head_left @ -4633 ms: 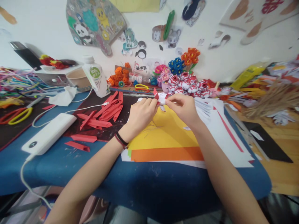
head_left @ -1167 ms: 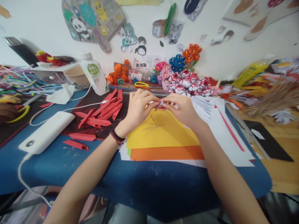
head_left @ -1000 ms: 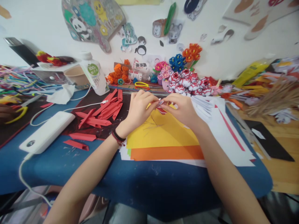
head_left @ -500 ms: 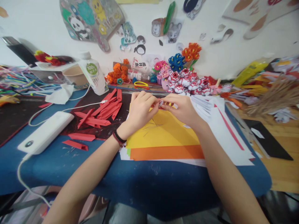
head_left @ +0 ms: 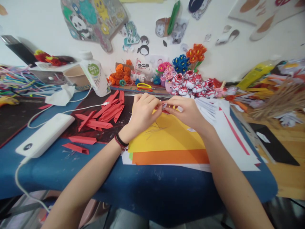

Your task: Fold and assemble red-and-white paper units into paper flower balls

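My left hand [head_left: 145, 109] and my right hand [head_left: 187, 109] meet above a stack of coloured paper. Between their pinched fingertips is a small red and white folded paper piece [head_left: 164, 106], mostly covered by the fingers. The top sheet is yellow paper [head_left: 176, 136], with an orange sheet [head_left: 166, 157] showing along its near edge. A few thin wires [head_left: 156, 128] lie on the yellow sheet below the hands. To the left, folded red paper strips [head_left: 109, 111] form a loose pile on a dark mat.
A white power bank [head_left: 45, 135] with a cable lies at left, near a white bottle [head_left: 94, 74]. Red and white paper flowers [head_left: 190, 83] stand along the wall. White sheets [head_left: 238, 152] and a black tablet-like slab [head_left: 274, 143] are at right.
Both hands keep almost the same place and grip on the paper piece, with only a slight shift of the right fingers. The view has moved very slightly.
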A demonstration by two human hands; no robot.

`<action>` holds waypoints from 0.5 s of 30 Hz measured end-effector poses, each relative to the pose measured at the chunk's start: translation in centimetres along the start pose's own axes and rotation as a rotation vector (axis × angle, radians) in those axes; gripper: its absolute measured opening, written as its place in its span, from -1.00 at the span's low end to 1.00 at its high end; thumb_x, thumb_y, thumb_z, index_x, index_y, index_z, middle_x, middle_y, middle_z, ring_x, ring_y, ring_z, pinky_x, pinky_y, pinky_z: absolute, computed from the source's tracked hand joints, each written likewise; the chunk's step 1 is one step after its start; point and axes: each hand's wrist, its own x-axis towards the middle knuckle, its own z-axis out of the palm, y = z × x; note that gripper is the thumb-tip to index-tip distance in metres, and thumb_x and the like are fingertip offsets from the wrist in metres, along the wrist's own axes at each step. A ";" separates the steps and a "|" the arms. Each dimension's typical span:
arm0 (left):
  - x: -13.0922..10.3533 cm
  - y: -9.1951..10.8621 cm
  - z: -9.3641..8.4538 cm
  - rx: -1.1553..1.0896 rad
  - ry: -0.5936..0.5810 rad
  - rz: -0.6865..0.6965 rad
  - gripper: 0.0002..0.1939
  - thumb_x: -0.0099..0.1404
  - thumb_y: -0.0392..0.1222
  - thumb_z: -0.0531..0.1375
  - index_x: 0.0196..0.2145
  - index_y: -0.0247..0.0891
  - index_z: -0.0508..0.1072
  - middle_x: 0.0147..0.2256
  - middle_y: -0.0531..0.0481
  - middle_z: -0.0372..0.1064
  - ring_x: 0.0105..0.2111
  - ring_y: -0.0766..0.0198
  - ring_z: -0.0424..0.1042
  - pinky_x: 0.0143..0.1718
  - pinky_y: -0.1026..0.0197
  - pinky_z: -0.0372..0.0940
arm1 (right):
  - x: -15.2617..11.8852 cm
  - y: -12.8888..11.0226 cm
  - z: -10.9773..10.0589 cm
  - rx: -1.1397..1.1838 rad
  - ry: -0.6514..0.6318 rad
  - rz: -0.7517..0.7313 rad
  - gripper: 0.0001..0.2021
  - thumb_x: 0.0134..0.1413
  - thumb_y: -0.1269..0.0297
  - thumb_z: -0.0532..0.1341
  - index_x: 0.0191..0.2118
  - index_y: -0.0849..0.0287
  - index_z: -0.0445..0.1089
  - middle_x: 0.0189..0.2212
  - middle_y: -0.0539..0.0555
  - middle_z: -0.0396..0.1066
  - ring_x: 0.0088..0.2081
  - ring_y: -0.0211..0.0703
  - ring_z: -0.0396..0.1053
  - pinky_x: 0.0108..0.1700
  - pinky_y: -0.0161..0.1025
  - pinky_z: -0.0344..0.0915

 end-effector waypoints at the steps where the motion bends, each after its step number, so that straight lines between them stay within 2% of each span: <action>1: 0.0 0.0 0.0 0.001 -0.002 0.000 -0.81 0.48 -0.20 0.13 -0.31 -0.18 0.47 -0.33 0.04 0.55 -0.22 0.18 0.41 -0.09 0.02 0.08 | 0.0 0.0 0.0 0.001 0.003 -0.001 -0.82 0.25 0.27 0.30 -0.11 0.07 0.66 -0.27 0.08 0.60 -0.26 -0.09 0.50 -0.17 -0.17 0.38; 11: 0.0 -0.2 0.3 -0.009 0.063 0.036 -0.81 0.48 -0.22 0.16 -0.33 -0.21 0.48 -0.36 0.08 0.53 -0.28 0.25 0.40 -0.11 0.06 0.06 | -0.1 -0.3 0.0 -0.021 -0.008 -0.020 -0.81 0.29 0.32 0.25 -0.12 0.10 0.63 -0.24 0.09 0.60 -0.23 -0.09 0.51 -0.17 -0.17 0.37; 15: -0.1 -0.4 0.7 -0.008 0.096 0.087 -0.83 0.46 -0.25 0.16 -0.33 -0.21 0.46 -0.35 0.07 0.51 -0.27 0.25 0.38 -0.13 0.08 0.07 | -0.1 -0.5 0.5 -0.120 0.067 0.025 -0.78 0.23 0.41 0.22 -0.12 0.12 0.61 -0.23 0.10 0.60 -0.23 -0.08 0.51 -0.19 -0.16 0.34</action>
